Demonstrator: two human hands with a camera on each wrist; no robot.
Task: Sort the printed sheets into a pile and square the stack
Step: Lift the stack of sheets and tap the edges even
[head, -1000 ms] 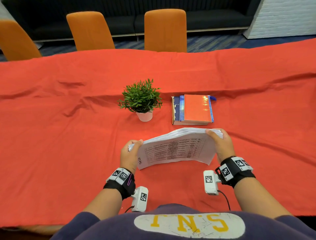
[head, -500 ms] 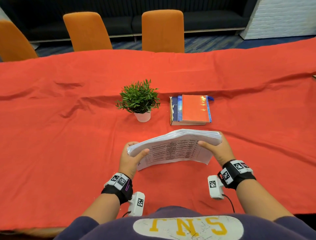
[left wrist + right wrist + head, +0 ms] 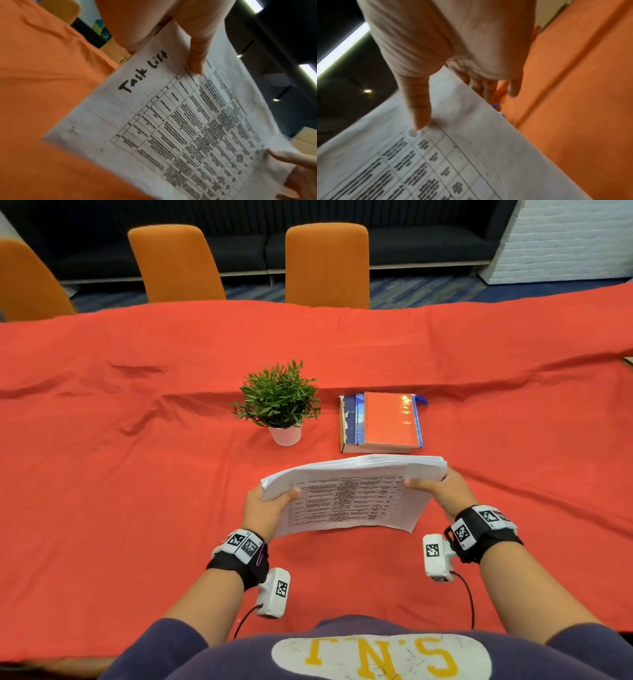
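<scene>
Head view: the printed sheets (image 3: 352,494) are already gathered into one stack, held tilted above the red bench (image 3: 137,508), near the books (image 3: 382,421). The left hand (image 3: 265,508) and right hand (image 3: 445,491) each clasp a side edge, thumbs on top. Squaring seems under way; setting down remains

Left wrist view: thumb presses the "Task list" page

Right wrist view: thumb on top, fingers beneath

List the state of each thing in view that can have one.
stack of printed sheets: held on edge over the red tablecloth, top edges roughly even
left hand: grips the stack's left end
right hand: grips its right end
books: closed, stacked flat
potted plant: upright
</scene>
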